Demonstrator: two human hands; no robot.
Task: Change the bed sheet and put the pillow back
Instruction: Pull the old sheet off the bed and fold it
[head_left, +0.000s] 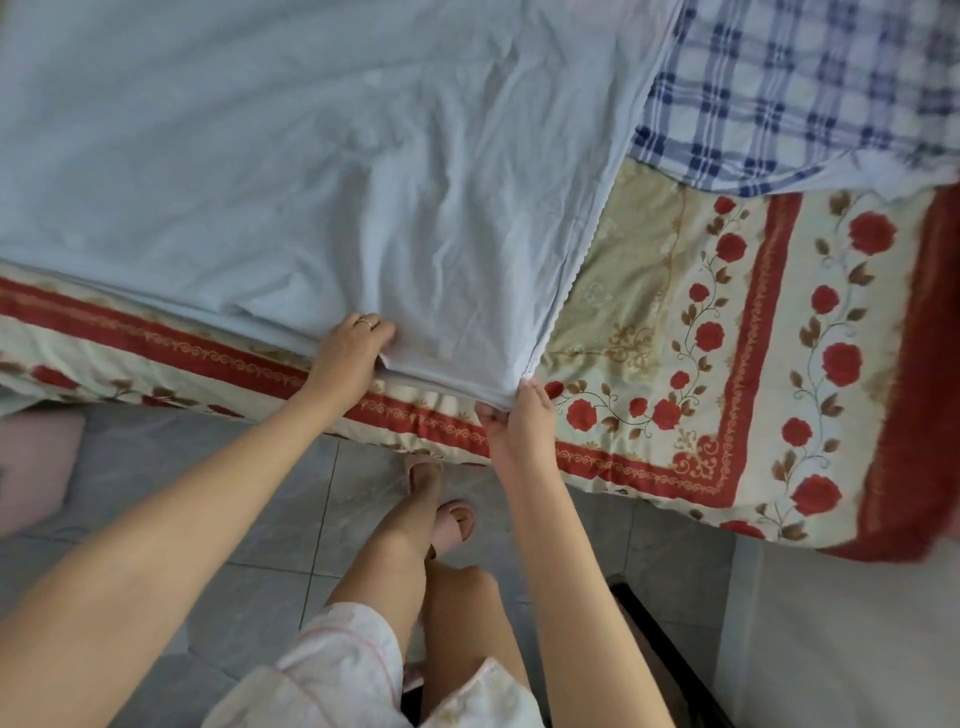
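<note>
Sheet (249, 156), pale blue and creased, lies across the bed over a red-rose quilt (727, 338). Left hand (349, 358) grips its folded near edge. Right hand (519, 423) pinches the scallop-trimmed corner close beside.

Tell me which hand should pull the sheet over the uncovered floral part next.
Likely right hand: it pinches the blue sheet corner beside the bare floral cover; left hand holds farther away.

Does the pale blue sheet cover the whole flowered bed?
No, flowered bedding lies bare to the right of the pale blue sheet.
</note>
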